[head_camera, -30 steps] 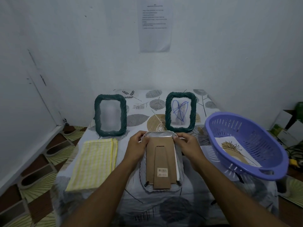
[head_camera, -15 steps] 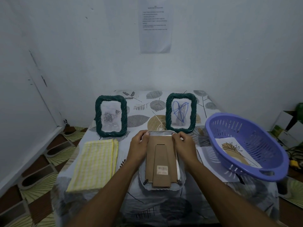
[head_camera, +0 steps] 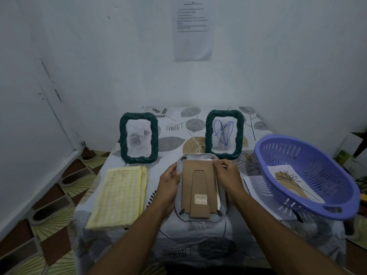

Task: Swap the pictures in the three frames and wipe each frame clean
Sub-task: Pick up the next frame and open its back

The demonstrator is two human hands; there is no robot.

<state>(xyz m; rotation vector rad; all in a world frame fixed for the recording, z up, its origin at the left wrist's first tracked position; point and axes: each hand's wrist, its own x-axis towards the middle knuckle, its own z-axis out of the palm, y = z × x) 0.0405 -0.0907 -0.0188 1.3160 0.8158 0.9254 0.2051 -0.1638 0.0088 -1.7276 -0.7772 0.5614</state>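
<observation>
Face-down grey frame [head_camera: 198, 218] at mid-worktop [head_camera: 198, 237], cardboard backing [head_camera: 190, 181] up, left hand [head_camera: 168, 180] gripping its left edge, right hand [head_camera: 228, 174] pinching the backing's top-right corner, rose-picture frame [head_camera: 138, 137] and blue-scribble frame [head_camera: 224, 133] upright behind, yellow checked cloth [head_camera: 119, 195] at left, purple basket [head_camera: 317, 159] with 1 picture [head_camera: 292, 183] at right.

cloth [head_camera: 119, 195] left, basket [head_camera: 305, 175] right — frame [head_camera: 198, 187] between
</observation>
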